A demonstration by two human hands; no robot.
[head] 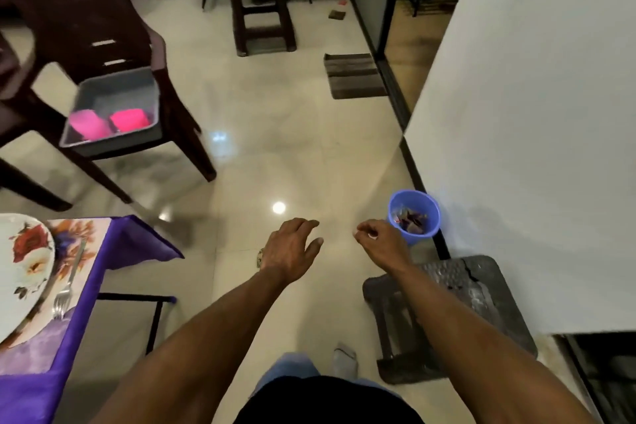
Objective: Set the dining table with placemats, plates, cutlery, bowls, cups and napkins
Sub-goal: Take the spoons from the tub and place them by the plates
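Note:
Both hands hang over the shiny floor and hold nothing. My left hand has relaxed, spread fingers. My right hand has loosely curled fingers. At the lower left is the table corner with a purple cloth, a flowered placemat, a flowered plate and a fork beside the plate. A grey tub on a dark chair at the upper left holds two pink cups.
The dark wooden chair stands at the left. A dark stool is straight ahead, another low stool at my right. A blue bin sits by the white wall. A brown doormat lies ahead on the right.

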